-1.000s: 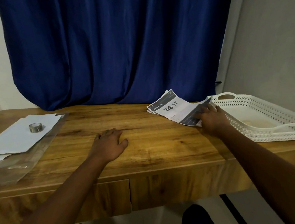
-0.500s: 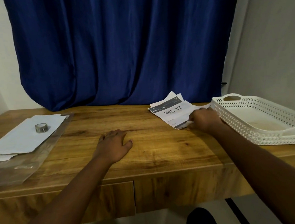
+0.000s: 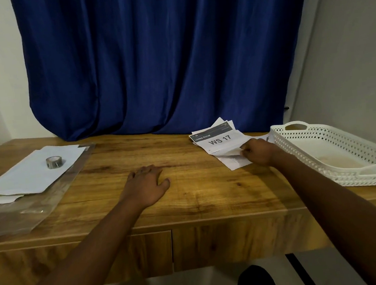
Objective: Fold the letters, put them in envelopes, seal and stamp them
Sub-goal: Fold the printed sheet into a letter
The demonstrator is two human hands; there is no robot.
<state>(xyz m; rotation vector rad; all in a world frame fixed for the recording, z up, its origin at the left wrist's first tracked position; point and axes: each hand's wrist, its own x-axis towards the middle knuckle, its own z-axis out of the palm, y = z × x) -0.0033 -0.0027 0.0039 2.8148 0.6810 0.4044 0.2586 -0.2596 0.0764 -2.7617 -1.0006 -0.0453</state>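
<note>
A small stack of printed letters point(image 3: 218, 138), the top one marked "WS 17", lies at the back right of the wooden desk point(image 3: 187, 198). My right hand point(image 3: 258, 151) pinches the near edge of the top sheet and curls it upward. My left hand point(image 3: 145, 185) rests flat on the desk's middle, fingers spread, holding nothing. At the far left lie white envelopes point(image 3: 29, 172) with a roll of tape point(image 3: 54, 162) on top, partly over a clear plastic sleeve point(image 3: 30, 206).
A white perforated tray point(image 3: 336, 151) stands at the right edge of the desk, close to my right forearm. A dark blue curtain point(image 3: 158, 61) hangs behind the desk. The desk's front edge and drawer fronts are below my arms.
My right hand went from pressing on the letters to pinching the top sheet's near edge and lifting it. The stack has turned slightly. My left hand stayed put.
</note>
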